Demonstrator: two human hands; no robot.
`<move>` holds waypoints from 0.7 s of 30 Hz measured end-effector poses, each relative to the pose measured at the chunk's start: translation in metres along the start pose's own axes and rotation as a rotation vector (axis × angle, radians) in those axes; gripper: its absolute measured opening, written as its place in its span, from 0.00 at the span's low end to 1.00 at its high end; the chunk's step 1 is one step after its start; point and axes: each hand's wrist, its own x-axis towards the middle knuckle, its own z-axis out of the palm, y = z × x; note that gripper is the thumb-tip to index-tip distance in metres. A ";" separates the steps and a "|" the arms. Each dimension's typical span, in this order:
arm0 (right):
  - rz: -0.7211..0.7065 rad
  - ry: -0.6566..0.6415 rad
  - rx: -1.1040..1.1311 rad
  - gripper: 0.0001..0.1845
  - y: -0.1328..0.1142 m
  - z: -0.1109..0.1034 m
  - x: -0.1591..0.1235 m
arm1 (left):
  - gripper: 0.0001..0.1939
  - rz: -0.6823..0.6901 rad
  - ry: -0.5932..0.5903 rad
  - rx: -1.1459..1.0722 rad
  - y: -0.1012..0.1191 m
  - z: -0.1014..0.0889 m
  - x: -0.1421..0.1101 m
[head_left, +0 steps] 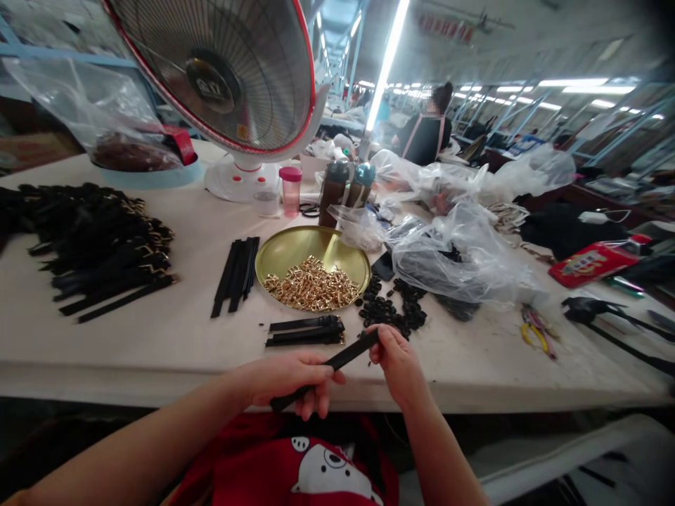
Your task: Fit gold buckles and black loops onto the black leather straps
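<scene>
A flat black strap (345,357) slants between my two hands, just over the table's front edge. My left hand (300,379) grips its lower part, thumb on top and fingers curled beneath. At the upper end, my right hand (394,357) pinches the strap's tip; whether a small part is also in those fingers is hidden. Small black round pieces (387,309) lie scattered just beyond my right hand. Several black straps with gold-coloured ends (306,330) are stacked behind my left hand. Past them stands a brass-coloured round tray (271,256) with a heap of small gold metal fittings (316,284).
Plain black strips (235,274) lie left of the tray, and a large pile of black straps (105,246) covers the far left. A fan (226,77) stands behind. Clear plastic bags (458,246), yellow-handled pliers (536,334) and a red package (598,260) lie to the right.
</scene>
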 end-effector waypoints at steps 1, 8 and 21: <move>0.017 0.015 0.000 0.17 0.001 -0.003 0.000 | 0.19 0.000 0.011 -0.062 -0.004 0.000 -0.002; 0.020 0.125 -0.088 0.19 0.007 -0.015 0.000 | 0.12 -0.021 0.106 -0.256 -0.019 -0.010 -0.014; 0.434 -0.055 0.048 0.13 0.035 -0.027 -0.054 | 0.20 0.223 0.527 -0.348 -0.030 -0.010 0.009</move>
